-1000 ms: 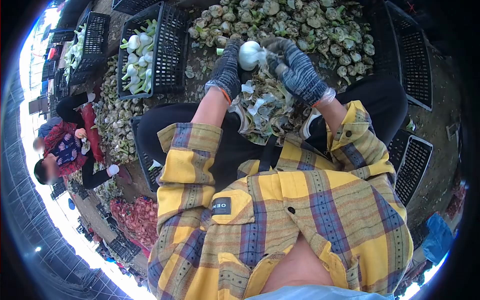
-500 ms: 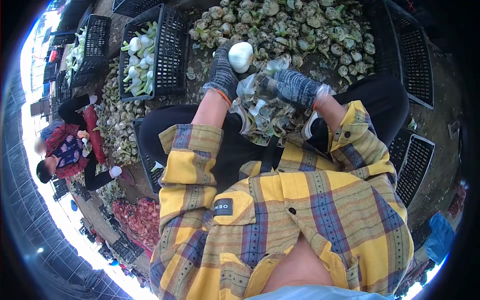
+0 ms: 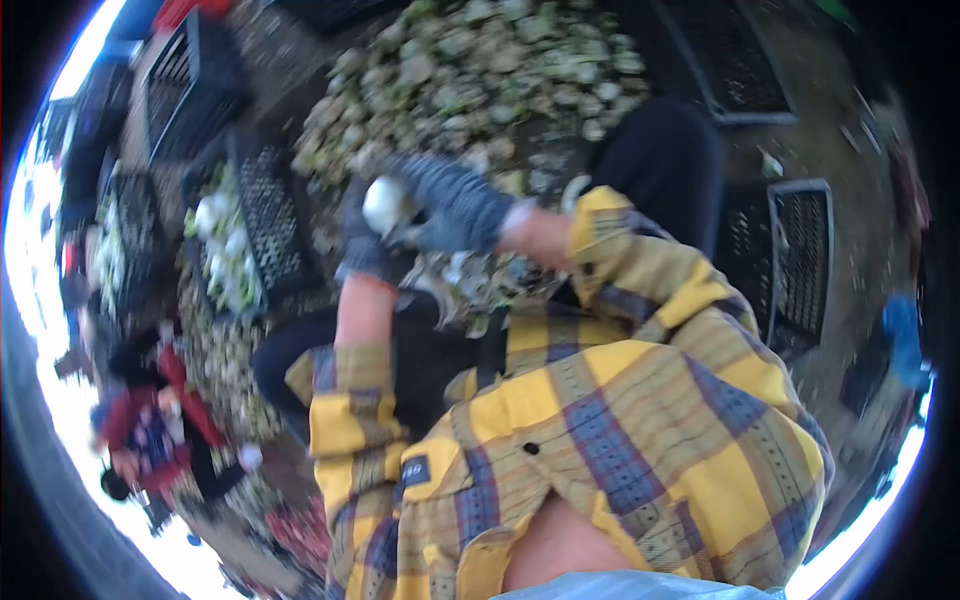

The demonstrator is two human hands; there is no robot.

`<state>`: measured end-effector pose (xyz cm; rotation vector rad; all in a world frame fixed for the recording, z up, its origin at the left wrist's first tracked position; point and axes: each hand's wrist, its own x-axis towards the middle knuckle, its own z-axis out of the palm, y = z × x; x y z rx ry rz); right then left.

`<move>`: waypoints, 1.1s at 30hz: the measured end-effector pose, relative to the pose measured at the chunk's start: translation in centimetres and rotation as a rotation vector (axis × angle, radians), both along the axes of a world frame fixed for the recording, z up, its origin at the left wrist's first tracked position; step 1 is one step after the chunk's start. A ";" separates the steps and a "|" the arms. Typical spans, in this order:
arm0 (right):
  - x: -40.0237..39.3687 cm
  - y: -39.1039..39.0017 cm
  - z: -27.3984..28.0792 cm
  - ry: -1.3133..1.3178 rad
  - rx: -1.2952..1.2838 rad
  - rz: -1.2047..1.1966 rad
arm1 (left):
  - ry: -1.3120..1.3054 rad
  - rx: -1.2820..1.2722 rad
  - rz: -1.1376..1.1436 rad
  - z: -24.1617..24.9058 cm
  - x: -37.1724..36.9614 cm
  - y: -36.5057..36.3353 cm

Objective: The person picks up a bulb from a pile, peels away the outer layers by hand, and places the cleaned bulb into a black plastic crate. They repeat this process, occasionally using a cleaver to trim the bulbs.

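We are gripping a white bulb (image 3: pixel 383 203) between our gloved left hand (image 3: pixel 362 245) below and gloved right hand (image 3: pixel 450 210) beside it.

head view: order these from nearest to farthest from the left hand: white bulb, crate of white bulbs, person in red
1. white bulb: held at the left hand, with the right hand beside it.
2. crate of white bulbs: on the ground just to the left.
3. person in red: far off at lower left, blurred.
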<state>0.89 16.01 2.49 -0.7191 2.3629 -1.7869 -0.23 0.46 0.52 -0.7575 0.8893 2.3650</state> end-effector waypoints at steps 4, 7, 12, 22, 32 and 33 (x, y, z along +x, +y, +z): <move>-1.5 1.6 2.2 -0.194 0.037 -0.352 | 0.031 -0.508 -0.002 4.5 0.6 3.1; -3.4 2.4 1.4 -0.528 -0.184 -0.406 | 0.813 -1.032 -0.134 2.8 0.5 2.8; -2.4 3.8 5.8 -0.339 0.050 -0.181 | 0.902 -0.818 -0.169 4.2 0.8 4.5; -8.1 30.8 6.2 0.037 0.709 -0.624 | 0.386 -0.455 -0.173 4.9 0.7 5.9; -5.5 48.8 -6.0 -0.766 1.259 -0.766 | 0.326 -0.479 -0.327 3.7 -0.5 6.8; -6.1 49.6 -7.2 -0.849 1.286 -0.732 | 0.318 -0.481 -0.325 3.9 -0.7 7.3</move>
